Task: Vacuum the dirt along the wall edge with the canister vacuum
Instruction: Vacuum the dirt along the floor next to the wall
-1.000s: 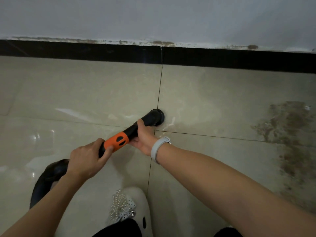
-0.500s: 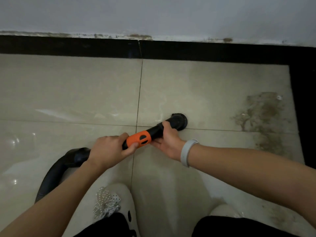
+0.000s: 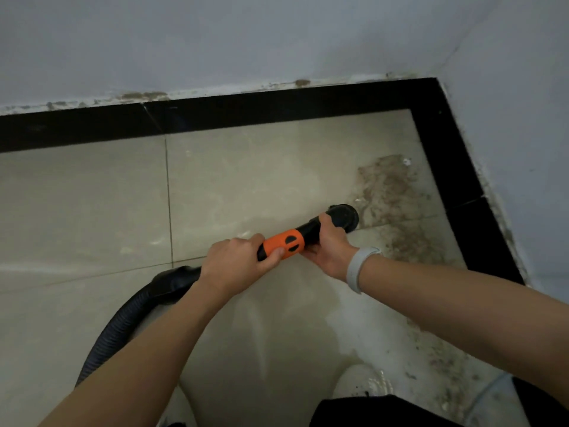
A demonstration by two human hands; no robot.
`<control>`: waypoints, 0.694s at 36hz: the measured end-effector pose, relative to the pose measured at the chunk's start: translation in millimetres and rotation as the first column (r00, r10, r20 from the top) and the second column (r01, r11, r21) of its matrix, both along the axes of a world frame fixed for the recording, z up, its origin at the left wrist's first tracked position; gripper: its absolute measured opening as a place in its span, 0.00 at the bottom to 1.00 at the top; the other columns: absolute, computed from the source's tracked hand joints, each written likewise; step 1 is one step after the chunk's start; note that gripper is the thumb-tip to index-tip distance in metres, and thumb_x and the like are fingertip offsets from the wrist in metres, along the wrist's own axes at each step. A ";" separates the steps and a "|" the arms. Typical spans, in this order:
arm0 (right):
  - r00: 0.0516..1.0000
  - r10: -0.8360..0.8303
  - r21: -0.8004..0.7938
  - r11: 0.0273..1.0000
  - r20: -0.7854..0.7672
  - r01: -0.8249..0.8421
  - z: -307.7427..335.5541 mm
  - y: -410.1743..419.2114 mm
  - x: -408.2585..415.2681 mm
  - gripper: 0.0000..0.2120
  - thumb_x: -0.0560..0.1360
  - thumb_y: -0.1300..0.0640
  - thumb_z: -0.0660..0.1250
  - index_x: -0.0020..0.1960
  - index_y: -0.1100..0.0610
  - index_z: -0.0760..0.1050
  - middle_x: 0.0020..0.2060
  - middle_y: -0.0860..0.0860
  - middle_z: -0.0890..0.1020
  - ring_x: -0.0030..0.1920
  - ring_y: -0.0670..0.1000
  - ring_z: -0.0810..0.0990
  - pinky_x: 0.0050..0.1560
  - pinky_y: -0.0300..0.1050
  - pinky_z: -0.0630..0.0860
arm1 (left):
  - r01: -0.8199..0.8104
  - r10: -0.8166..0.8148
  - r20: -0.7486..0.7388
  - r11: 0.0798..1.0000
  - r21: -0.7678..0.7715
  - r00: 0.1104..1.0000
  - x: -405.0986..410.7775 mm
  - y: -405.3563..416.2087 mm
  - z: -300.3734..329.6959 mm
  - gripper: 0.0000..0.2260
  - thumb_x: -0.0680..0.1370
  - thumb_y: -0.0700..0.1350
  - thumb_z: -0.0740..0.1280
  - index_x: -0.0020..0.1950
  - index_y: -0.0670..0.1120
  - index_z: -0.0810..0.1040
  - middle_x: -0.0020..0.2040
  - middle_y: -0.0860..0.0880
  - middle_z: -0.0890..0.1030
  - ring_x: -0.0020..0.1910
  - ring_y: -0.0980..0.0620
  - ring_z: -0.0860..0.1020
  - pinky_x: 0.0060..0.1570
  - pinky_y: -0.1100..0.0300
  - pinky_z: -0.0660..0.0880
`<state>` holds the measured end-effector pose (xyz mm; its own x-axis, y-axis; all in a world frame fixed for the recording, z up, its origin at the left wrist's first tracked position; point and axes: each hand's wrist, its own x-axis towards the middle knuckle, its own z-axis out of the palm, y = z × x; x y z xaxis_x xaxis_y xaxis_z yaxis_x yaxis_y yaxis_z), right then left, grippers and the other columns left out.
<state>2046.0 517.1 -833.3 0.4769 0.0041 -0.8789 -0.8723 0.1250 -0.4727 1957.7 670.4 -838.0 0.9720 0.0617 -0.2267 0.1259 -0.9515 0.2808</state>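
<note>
Black ribbed hose (image 3: 123,328) curving up from lower left, our left hand (image 3: 238,265) curled round the wand's orange grip (image 3: 284,244), our right hand (image 3: 328,246) clamped on the black tube, nozzle (image 3: 343,217) on the tile touching the dirt patch (image 3: 391,192) near the black corner skirting (image 3: 446,167)

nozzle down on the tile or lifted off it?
Down, as far as the view shows: the round nozzle sits mouth-down on the floor tile at the dirt patch's left edge. Actual contact cannot be confirmed.
</note>
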 end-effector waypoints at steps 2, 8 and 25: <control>0.999 -0.034 -0.034 0.999 0.015 0.034 0.7 -11.3 7.7 0.19 0.83 0.50 0.56 0.68 0.63 0.66 0.52 0.61 0.79 0.43 0.57 0.80 0.32 0.48 0.78 | 0.021 -0.021 0.017 1.000 -0.019 1.000 10.2 -13.6 -1.7 0.20 0.76 0.67 0.53 0.44 0.50 0.68 0.33 0.51 0.71 0.36 0.45 0.78 0.33 0.58 0.65; 0.996 -0.050 -0.160 0.985 0.072 0.061 -2.7 -37.4 22.3 0.24 0.83 0.48 0.54 0.71 0.63 0.65 0.61 0.62 0.77 0.55 0.60 0.79 0.43 0.52 0.79 | 0.098 -0.100 0.102 0.995 0.021 0.990 13.9 -35.1 -3.5 0.21 0.77 0.66 0.56 0.51 0.49 0.73 0.37 0.51 0.80 0.35 0.47 0.79 0.32 0.59 0.63; 0.978 -0.203 -0.159 0.965 0.044 0.208 -22.3 12.8 0.9 0.25 0.77 0.51 0.66 0.68 0.62 0.65 0.59 0.62 0.77 0.57 0.64 0.79 0.61 0.62 0.75 | 0.045 -0.025 0.164 0.992 -0.115 0.986 -1.5 -19.2 0.0 0.29 0.71 0.67 0.49 0.48 0.47 0.79 0.32 0.50 0.80 0.28 0.46 0.77 0.28 0.59 0.67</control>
<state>2046.8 530.0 -855.6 0.4765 -0.2375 -0.8465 -0.8222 0.2204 -0.5247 1956.2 651.2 -837.9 0.9975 0.0092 -0.0703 0.0370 -0.9135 0.4051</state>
